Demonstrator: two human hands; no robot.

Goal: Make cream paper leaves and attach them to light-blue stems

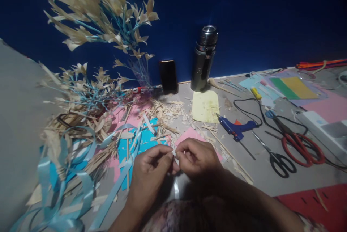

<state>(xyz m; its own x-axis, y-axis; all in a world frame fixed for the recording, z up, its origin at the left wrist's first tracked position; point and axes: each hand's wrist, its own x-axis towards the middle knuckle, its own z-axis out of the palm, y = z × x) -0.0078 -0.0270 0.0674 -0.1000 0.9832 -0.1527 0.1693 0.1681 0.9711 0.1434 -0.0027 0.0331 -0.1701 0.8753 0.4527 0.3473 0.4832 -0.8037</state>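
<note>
Left hand (151, 168) and right hand (199, 156): fingers (162, 148) pinch a white strip (174, 151); blue hot-glue gun (238, 130) lies on the bench (257, 179).

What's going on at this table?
A person's left hand and right hand pinch a small white piece between them. To their right, a blue glue gun, black-handled scissors and red-handled scissors lie untouched on the table. Light-blue ribbon lies loose to their left.
</note>
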